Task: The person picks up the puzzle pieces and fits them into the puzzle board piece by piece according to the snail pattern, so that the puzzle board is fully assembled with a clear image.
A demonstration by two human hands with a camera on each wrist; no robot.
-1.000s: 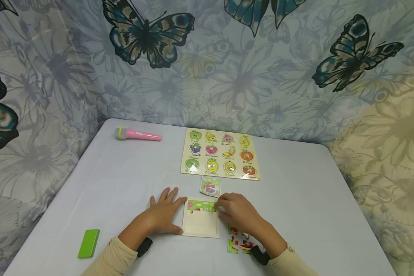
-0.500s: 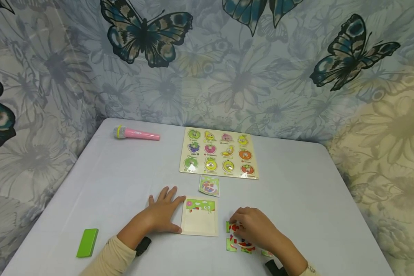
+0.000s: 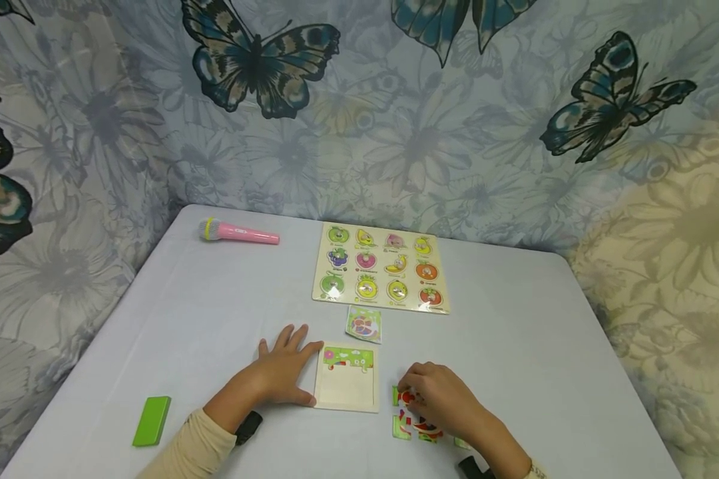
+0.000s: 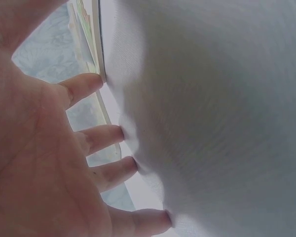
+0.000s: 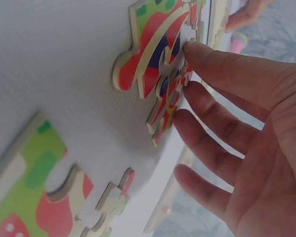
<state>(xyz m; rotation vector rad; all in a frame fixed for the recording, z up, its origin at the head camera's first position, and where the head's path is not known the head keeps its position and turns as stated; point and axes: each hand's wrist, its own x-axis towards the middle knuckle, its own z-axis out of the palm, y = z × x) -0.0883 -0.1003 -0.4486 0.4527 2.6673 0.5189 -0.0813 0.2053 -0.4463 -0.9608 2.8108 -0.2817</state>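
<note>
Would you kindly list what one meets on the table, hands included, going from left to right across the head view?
Green block → pink microphone → left hand → wooden puzzle tray → right hand.

Counted one left hand (image 3: pixel 284 374), one right hand (image 3: pixel 442 394), one puzzle tray (image 3: pixel 347 389), one picture card (image 3: pixel 363 324), several puzzle pieces (image 3: pixel 401 429), partly hidden, listed one fruit board (image 3: pixel 381 283), twelve fruit pictures (image 3: pixel 367 288), one pink microphone (image 3: pixel 242 233), one green block (image 3: pixel 152 421), two black wrist devices (image 3: pixel 249 429), five dark butterflies (image 3: pixel 293 63), one table (image 3: pixel 515 319)
</note>
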